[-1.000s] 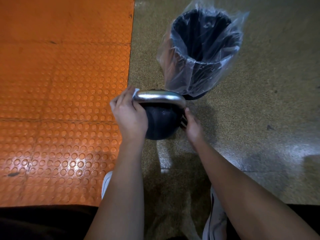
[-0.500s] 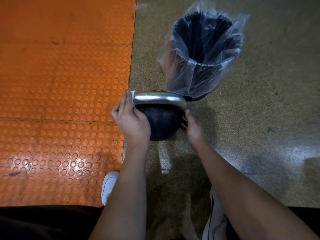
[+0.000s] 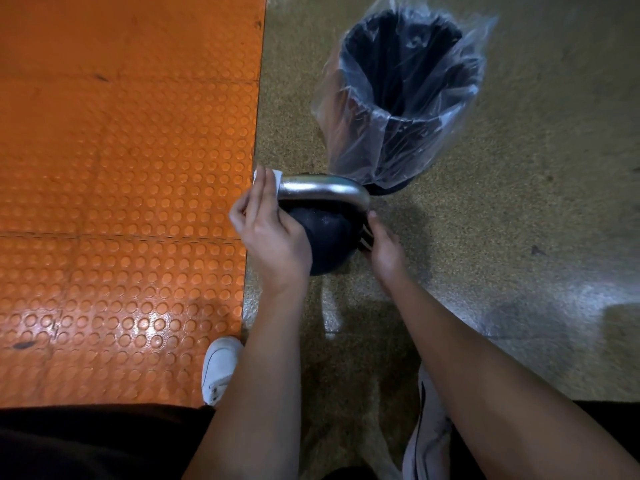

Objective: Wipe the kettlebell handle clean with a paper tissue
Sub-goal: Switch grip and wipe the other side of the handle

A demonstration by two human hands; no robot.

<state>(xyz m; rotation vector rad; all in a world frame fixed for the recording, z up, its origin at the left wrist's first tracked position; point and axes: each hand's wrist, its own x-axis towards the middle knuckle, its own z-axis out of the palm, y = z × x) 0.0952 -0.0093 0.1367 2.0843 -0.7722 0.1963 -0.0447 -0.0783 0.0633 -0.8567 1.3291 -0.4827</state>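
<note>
At the handle's (image 3: pixel 322 188) left end, left hand (image 3: pixel 270 233) presses tissue (image 3: pixel 277 176)

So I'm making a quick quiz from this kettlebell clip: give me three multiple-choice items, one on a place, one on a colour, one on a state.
1. Where does the bin stand?
A. on the orange mat
B. beyond the kettlebell on the speckled floor
C. beside the shoes

2. What colour is the studded mat?
A. blue
B. green
C. orange

3. What is the left hand doing?
A. holding a tissue at the handle's left end
B. hanging idle
C. reaching into the bin

Answers:
1 B, the bin with its clear liner sits past the kettlebell on the speckled floor.
2 C, the mat is orange.
3 A, the left hand holds a white tissue against the left end of the handle, while the right hand steadies the kettlebell's side.
</note>
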